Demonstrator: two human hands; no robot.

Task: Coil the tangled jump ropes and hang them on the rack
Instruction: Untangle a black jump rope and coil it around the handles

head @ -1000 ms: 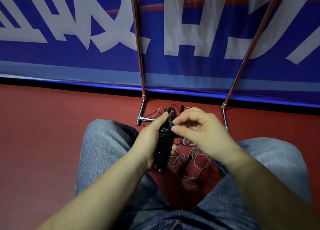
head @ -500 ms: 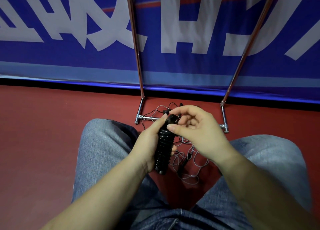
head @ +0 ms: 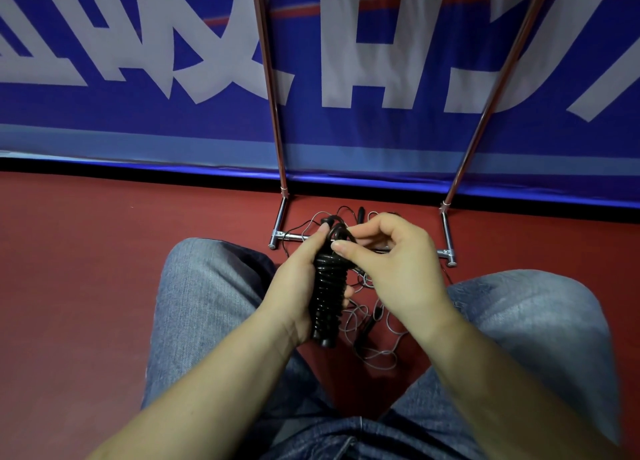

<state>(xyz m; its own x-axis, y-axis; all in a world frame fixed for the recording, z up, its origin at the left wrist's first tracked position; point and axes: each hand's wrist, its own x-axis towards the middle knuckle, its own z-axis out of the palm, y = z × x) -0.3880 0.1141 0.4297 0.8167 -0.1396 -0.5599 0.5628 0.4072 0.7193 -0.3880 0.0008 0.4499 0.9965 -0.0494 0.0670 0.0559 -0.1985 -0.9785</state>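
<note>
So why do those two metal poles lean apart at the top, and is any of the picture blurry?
Head view: the wide-angle lens splays the shiny metal rack poles apart; the picture's edges, such as the forearms at the bottom, look soft, while the left hand gripping the black coiled jump rope and the right hand are sharp; light glints off the coils.

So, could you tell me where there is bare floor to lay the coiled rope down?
The red floor left of the left knee, up to the banner, is bare. Between the knees, loose ropes crowd the floor up to the rack's base bar.
</note>
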